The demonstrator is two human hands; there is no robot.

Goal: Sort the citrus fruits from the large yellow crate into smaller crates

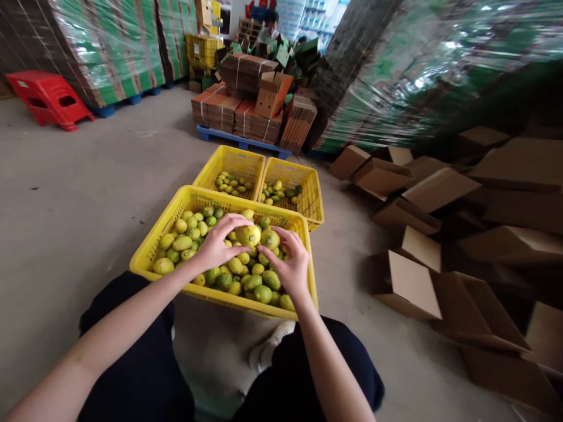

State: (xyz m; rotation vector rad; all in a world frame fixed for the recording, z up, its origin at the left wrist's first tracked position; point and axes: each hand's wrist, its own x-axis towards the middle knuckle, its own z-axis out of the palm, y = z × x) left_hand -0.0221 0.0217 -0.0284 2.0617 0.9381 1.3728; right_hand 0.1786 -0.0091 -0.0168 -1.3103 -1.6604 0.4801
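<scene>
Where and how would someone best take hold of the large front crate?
I'd probably grip the large front crate by the rim at its two short ends, left hand and right hand each coming from its own outer side. It looks longest side to side, that rim is exposed around the fruit, and two smaller crates crowd its far side.

the only view looks from the person's head, forward and down, and the fruit [248, 236] is near below.
</scene>
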